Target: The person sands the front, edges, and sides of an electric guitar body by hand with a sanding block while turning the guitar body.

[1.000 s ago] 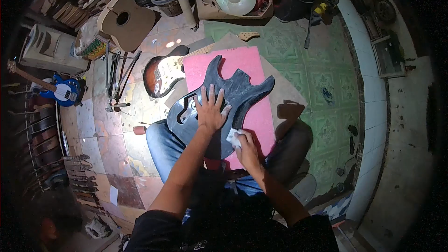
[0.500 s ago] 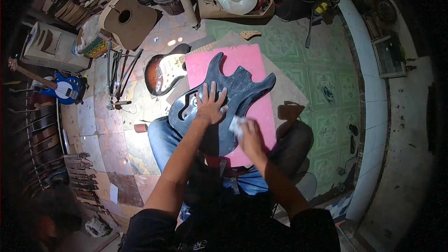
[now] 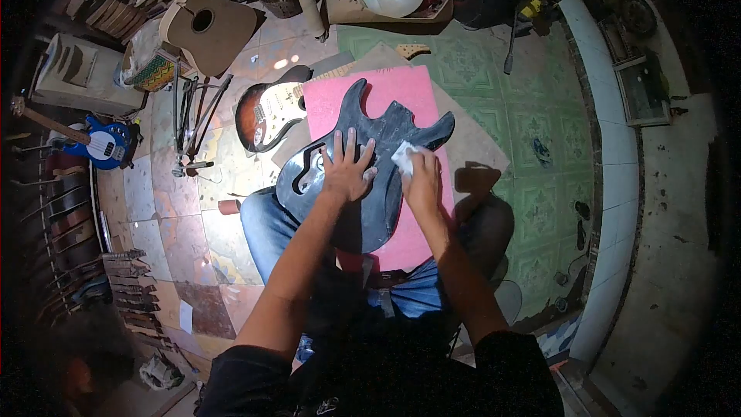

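A dark grey electric guitar body [image 3: 363, 220] lies on a pink board [image 3: 421, 96] in front of my lap, its two horns pointing away from me. My left hand [image 3: 347, 166] rests flat on its face with fingers spread, beside the cut-out cavities. In my right hand [image 3: 421, 174] is a crumpled white cloth [image 3: 404, 156], pressed on the body's right side close to the right horn. Fingers and cloth hide that part of the surface.
A sunburst electric guitar [image 3: 266, 116] lies just beyond the pink board. An acoustic guitar body [image 3: 204, 27] and a metal stand [image 3: 193, 123] are at the far left. A blue guitar [image 3: 106, 143] stands farther left. A cardboard box [image 3: 343, 4] with a cymbal-like disc sits at the back.
My right hand has moved away from me with the white cloth, from the body's lower right edge up toward the right horn. My left hand stays in place.
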{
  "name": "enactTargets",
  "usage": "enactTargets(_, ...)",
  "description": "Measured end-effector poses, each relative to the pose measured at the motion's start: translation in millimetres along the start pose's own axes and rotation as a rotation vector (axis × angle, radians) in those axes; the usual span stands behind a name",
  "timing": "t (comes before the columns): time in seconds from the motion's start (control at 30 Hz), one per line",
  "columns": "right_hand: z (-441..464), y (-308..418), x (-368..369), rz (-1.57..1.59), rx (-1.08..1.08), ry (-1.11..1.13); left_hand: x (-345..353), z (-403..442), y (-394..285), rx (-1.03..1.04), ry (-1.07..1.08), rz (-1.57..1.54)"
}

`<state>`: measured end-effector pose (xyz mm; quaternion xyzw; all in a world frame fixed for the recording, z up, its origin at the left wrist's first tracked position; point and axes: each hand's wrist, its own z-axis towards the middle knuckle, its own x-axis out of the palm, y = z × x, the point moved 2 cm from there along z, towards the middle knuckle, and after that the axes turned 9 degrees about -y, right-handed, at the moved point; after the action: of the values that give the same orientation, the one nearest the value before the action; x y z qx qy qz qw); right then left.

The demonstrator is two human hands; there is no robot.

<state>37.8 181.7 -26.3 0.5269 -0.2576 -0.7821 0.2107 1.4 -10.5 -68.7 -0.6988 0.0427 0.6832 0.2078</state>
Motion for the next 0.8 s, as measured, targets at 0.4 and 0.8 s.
enactTargets(0.4,-12,-2,0,-0.076,-0.029,0.092,0,2,-1,-0.026,0.051,-0.017)
enactTargets(0.8,-17,-18,-6,-0.158,-0.036,0.042,-5,3,-3,-0.043,0.066,-0.04)
